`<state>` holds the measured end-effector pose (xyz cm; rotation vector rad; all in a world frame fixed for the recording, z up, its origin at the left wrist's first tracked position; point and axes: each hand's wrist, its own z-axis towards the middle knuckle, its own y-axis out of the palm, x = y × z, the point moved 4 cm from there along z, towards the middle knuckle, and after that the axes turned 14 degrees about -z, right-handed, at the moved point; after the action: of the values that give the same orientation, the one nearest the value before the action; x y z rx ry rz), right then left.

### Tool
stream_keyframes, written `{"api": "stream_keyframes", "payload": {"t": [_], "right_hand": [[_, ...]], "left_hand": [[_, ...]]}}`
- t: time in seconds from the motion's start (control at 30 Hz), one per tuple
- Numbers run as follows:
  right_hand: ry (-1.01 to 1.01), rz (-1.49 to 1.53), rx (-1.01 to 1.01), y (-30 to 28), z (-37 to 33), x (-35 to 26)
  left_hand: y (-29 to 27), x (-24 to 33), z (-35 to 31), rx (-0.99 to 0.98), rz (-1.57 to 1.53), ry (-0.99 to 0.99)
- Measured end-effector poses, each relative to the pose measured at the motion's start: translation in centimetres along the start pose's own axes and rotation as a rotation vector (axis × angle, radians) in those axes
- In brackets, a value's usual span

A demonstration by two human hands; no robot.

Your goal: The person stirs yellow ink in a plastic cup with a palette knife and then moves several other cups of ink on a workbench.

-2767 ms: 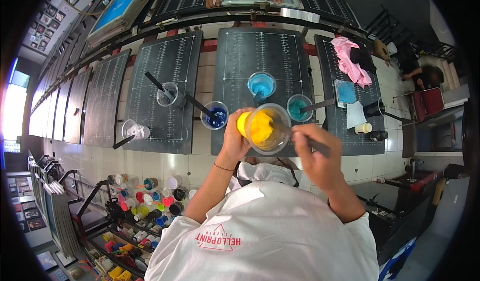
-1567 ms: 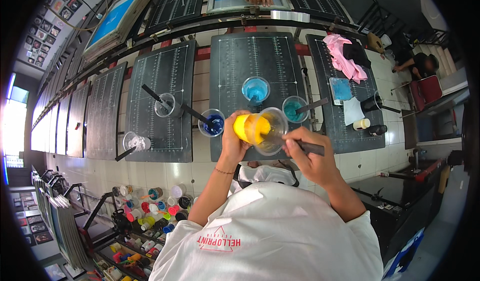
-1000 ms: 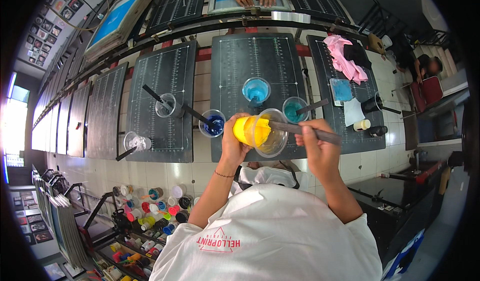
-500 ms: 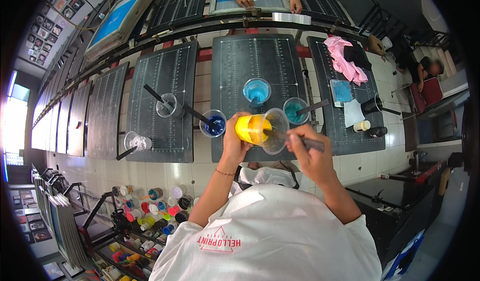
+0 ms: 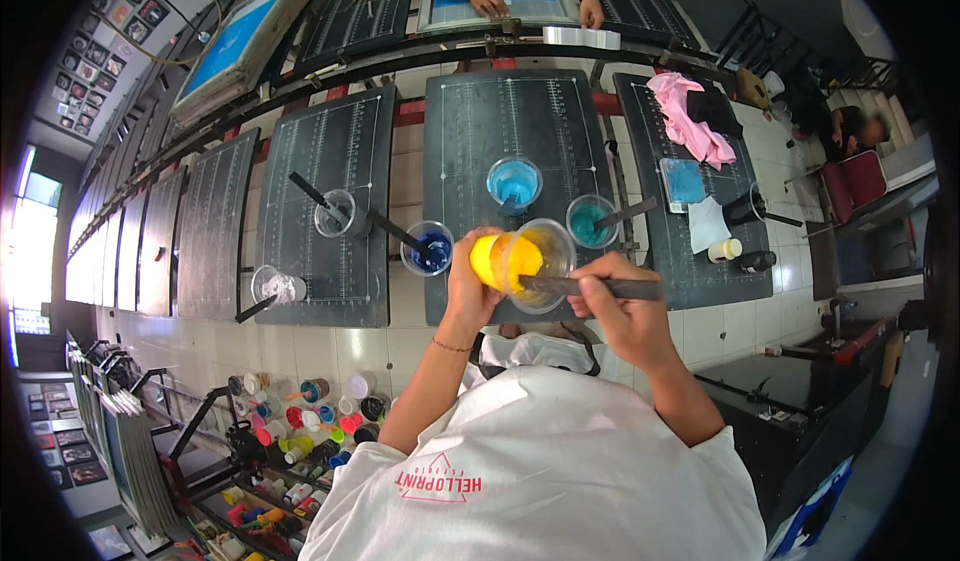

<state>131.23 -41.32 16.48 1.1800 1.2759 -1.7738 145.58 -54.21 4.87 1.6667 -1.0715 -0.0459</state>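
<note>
My left hand [image 5: 470,279] is wrapped round a clear plastic cup [image 5: 552,251] of yellow ink [image 5: 492,261], tilted with its mouth to the right. My right hand [image 5: 622,311] grips a dark flat stirring stick [image 5: 590,287], whose tip reaches into the cup by the yellow ink. Beyond the cup, a cup of light blue ink [image 5: 515,183] stands on the middle black board [image 5: 470,121]. A cup of teal ink [image 5: 592,221] with a stick is close on the right, and a cup of dark blue ink [image 5: 428,249] with a stick is on the left.
Left stand a nearly clear cup [image 5: 340,215] and a cup of white ink [image 5: 277,287], both with sticks. A pink cloth [image 5: 690,121], a digital scale [image 5: 683,183] and small bottles [image 5: 724,251] lie on the right board. Another person's hands [image 5: 490,3] rest on a blue screen frame beyond.
The cup has turned so its mouth faces me more, showing the yellow inside. The stick in my right hand has swung to lie nearly level. The seated person at right has shifted.
</note>
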Motion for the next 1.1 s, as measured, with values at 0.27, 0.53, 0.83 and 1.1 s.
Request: {"api": "stream_keyframes", "payload": {"t": [0.27, 0.53, 0.83, 1.1], "right_hand": [[0.016, 0.114, 0.167, -0.5, -0.4, 0.0], [0.069, 0.048, 0.31, -1.3, -0.3, 0.9], [0.011, -0.164, 0.005, -0.4, 0.3, 0.4], [0.037, 0.005, -0.021, -0.3, 0.0, 0.3]], "left_hand": [[-0.4, -0.5, -0.3, -0.036, 0.007, -0.028], [-0.6, -0.6, 0.0, -0.008, -0.003, -0.015], [-0.9, -0.6, 0.0, -0.016, 0.017, -0.007], [-0.9, -0.7, 0.2, -0.007, 0.029, -0.035]]}}
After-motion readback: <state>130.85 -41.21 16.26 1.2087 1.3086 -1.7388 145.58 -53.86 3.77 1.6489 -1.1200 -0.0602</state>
